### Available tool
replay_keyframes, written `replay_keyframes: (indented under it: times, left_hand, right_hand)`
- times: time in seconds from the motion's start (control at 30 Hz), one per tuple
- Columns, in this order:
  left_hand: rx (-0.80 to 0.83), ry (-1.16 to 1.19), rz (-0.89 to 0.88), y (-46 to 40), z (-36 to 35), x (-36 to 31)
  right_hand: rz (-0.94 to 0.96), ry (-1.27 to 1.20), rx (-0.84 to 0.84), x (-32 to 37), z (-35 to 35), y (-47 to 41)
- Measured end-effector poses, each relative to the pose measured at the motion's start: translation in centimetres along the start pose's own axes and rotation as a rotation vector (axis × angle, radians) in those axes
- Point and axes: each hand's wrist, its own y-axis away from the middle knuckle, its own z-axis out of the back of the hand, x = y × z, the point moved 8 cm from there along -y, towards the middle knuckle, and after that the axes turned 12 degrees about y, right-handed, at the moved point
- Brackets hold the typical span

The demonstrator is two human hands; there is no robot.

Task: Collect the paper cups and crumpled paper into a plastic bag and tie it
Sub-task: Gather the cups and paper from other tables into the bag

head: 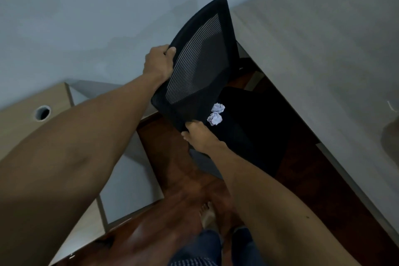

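Note:
Two crumpled white paper balls lie on the black seat of an office chair, one [218,107] just above the other [214,119]. My left hand [159,62] grips the left edge of the chair's black mesh backrest [200,60]. My right hand [199,136] holds the lower edge of the backrest, fingers curled round it, close to the lower paper ball. No paper cup or plastic bag is in view.
A grey desk [323,49] runs along the right, with the chair seat [254,127] partly under it. A beige desk with a round cable hole [42,112] stands at the left. The floor [172,211] is dark red-brown wood; my bare foot [207,215] stands on it.

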Motion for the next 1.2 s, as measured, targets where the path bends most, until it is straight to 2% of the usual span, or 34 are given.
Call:
replay_keyframes:
  times: [0.1, 0.2, 0.27, 0.33, 0.4, 0.53, 0.8, 1.03, 1.2]
  left_hand:
    - [-0.069, -0.073, -0.032, 0.8, 0.5, -1.3]
    - [-0.174, -0.303, -0.229, 3.2, 0.4, -4.6]
    - [-0.138, -0.321, -0.382, 5.2, -1.1, -6.3]
    - [-0.022, -0.246, -0.424, 7.1, -3.5, -6.4]
    - [0.076, -0.196, -0.364, 8.9, -6.1, -5.0]
    - [0.155, -0.182, -0.171, 11.4, -10.6, -0.8]
    - [0.128, -0.156, 0.196, 13.9, -18.5, 7.1]
    - [0.139, -0.119, 0.347, 13.7, -26.5, 14.6]
    - [0.124, -0.093, 0.380, 12.0, -32.8, 21.1]
  right_hand:
    - [0.006, 0.015, 0.039, -0.7, 0.5, 0.7]
    - [-0.037, 0.044, 0.055, -3.2, 2.1, 2.3]
    - [-0.105, 0.074, 0.031, -5.8, 3.9, 3.6]
    - [-0.180, 0.079, 0.015, -8.6, 5.6, 4.8]
    - [-0.231, 0.096, 0.019, -11.1, 6.9, 5.5]
    - [-0.228, 0.208, 0.068, -15.3, 8.0, 6.0]
    - [-0.087, 0.279, 0.234, -22.3, 6.1, 3.2]
    - [0.026, 0.346, 0.288, -27.4, 2.3, -3.7]
    - [0.116, 0.425, 0.238, -30.4, -1.8, -10.8]
